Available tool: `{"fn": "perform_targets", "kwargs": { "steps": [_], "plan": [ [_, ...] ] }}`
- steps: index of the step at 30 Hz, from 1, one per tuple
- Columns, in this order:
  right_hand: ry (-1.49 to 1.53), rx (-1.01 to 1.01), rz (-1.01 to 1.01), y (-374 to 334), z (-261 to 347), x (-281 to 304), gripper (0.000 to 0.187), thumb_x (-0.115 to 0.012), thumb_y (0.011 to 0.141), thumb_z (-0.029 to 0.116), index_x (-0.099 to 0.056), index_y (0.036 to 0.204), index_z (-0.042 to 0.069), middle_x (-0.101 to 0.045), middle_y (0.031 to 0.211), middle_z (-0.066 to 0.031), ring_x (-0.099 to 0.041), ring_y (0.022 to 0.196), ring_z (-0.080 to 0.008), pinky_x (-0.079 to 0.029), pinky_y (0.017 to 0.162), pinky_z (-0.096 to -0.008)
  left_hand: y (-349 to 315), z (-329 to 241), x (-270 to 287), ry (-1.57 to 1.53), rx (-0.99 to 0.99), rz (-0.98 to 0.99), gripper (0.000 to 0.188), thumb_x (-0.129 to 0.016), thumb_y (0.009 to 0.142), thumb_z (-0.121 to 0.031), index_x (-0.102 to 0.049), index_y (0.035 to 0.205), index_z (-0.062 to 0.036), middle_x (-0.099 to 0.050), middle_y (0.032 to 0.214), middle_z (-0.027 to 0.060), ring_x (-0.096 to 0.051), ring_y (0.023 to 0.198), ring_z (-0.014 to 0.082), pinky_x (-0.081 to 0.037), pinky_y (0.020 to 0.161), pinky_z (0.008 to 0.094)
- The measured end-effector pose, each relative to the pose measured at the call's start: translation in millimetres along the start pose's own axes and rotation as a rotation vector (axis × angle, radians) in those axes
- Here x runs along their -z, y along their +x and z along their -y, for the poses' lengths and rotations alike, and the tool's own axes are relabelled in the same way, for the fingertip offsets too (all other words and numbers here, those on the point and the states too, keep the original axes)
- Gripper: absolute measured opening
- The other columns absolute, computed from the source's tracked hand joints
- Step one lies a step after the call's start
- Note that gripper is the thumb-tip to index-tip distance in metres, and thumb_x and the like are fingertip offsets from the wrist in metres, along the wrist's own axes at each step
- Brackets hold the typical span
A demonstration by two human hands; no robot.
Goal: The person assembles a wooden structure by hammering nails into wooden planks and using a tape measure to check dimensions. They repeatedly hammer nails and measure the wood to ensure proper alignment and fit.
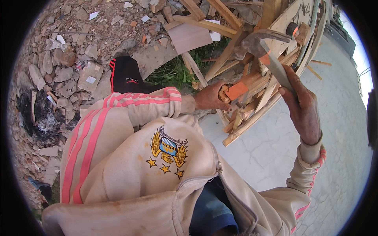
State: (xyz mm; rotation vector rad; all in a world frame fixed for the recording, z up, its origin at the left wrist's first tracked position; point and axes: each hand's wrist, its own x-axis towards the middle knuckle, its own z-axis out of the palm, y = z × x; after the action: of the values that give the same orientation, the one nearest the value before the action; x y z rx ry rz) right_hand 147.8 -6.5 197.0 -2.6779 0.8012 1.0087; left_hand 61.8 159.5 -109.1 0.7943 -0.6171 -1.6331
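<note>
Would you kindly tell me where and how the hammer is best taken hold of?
Probably by the lower end of its handle, coming from the person's right, as the right hand does: the handle is long and slim and slants down toward that side, leaving the clawed head at the far upper end, away from the fingers.

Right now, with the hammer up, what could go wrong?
1. Bare left hand curls around a wooden piece right beside the orange block; a stray blow from the claw hammer could catch it.
2. Bare right hand is all that holds the hammer; a slipping grip might send it off line.
3. The boards lie at mixed angles; a knock might shift them.
</note>
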Motion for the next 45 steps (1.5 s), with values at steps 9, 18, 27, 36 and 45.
{"fn": "perform_targets", "kwargs": {
  "steps": [9,18,27,36,45],
  "plan": [
    [-0.058,-0.023,0.33,-3.4,-12.9,-14.4,0.052,-0.065,0.103,0.022,-0.051,0.149,0.003,-0.074,0.096,-0.0204,-0.075,0.086,-0.0264,-0.057,0.072,-0.0403,5.2,-6.5,-12.1,0.185,0.101,-0.085,0.09,-0.09,0.072,-0.041,-0.044,0.133,0.0057,-0.066,0.119,0.0246,-0.07,0.108,0.0352,-0.055,0.094,0.0411],
    [0.265,-0.078,-0.141,9.7,-5.9,-8.4,0.051,-0.068,0.1,0.021,-0.055,0.146,0.004,-0.072,0.094,-0.022,-0.075,0.087,-0.0309,-0.057,0.075,-0.0435,9.1,15.2,-25.6,0.167,0.075,-0.134,0.092,-0.088,0.073,-0.039,-0.036,0.136,0.0042,-0.066,0.118,0.024,-0.07,0.106,0.0365,-0.056,0.092,0.0433],
    [0.198,-0.132,-0.168,18.9,4.9,16.0,0.049,-0.065,0.103,0.02,-0.054,0.147,0.001,-0.075,0.098,-0.0223,-0.075,0.087,-0.0239,-0.059,0.08,-0.0389,10.3,5.2,-18.7,0.154,0.141,-0.08,0.092,-0.087,0.073,-0.039,-0.037,0.139,0.0014,-0.066,0.117,0.0212,-0.069,0.109,0.0342,-0.055,0.093,0.0418],
    [0.024,-0.107,0.2,7.6,1.2,6.8,0.046,-0.07,0.097,0.016,-0.06,0.141,0.004,-0.073,0.093,-0.0214,-0.073,0.08,-0.0351,-0.056,0.076,-0.042,6.7,-0.6,-18.0,0.191,0.114,-0.074,0.089,-0.086,0.074,-0.04,-0.036,0.135,0.0013,-0.066,0.116,0.0206,-0.069,0.105,0.0337,-0.055,0.09,0.0412],
    [-0.095,-0.154,0.414,0.4,-4.3,-13.8,0.05,-0.07,0.095,0.013,-0.057,0.142,0.003,-0.071,0.089,-0.0224,-0.07,0.081,-0.0403,-0.055,0.071,-0.0445,4.0,4.0,-21.8,0.153,0.087,-0.087,0.091,-0.085,0.074,-0.051,-0.036,0.128,0.0036,-0.065,0.109,0.0284,-0.069,0.099,0.044,-0.056,0.085,0.049]
  ]
}}
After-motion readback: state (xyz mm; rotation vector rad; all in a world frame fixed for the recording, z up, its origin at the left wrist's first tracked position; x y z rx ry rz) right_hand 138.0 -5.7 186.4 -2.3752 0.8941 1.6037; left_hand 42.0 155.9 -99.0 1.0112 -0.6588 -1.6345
